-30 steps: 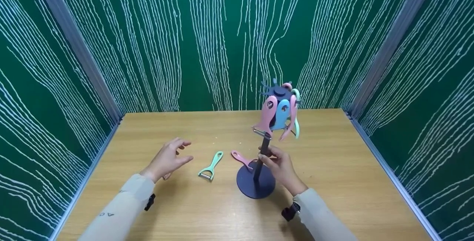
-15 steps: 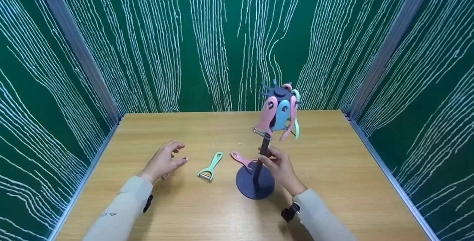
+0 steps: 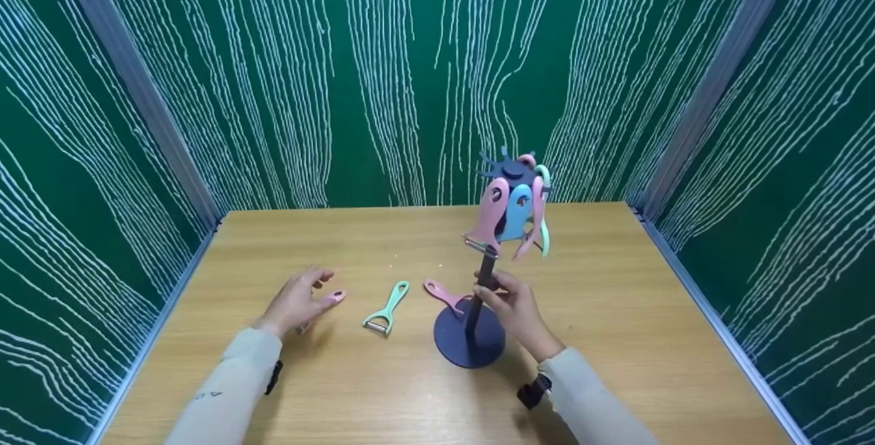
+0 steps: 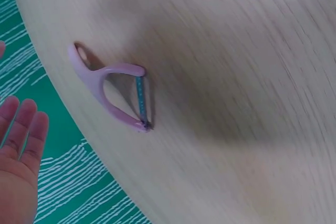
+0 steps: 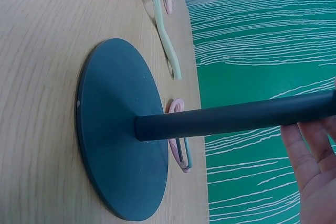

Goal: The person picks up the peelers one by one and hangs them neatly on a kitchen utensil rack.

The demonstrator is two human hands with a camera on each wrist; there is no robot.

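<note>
My right hand (image 3: 516, 305) grips the black post (image 5: 236, 116) of a stand. The stand's round base (image 5: 118, 129) appears to rest on the table, upright. From its hooked top (image 3: 514, 171) hang several peelers, among them a pink peeler (image 3: 491, 209) and a blue peeler (image 3: 516, 216). My left hand (image 3: 294, 303) hovers with fingers spread over another pink peeler (image 4: 100, 82), which lies on the table. In the head view that hand hides most of this peeler. Between the hands lies a mint-green peeler (image 3: 388, 307).
Another pink peeler (image 3: 441, 292) lies behind the stand, partly hidden by the post and base. Small white specks lie on the wooden table (image 3: 328, 233). Green walls with white streaks (image 3: 383, 76) enclose the table at the back and sides.
My left hand has shifted slightly left and toward me, above the pink peeler, showing its handle end by the thumb. The right hand keeps its grip on the post.
</note>
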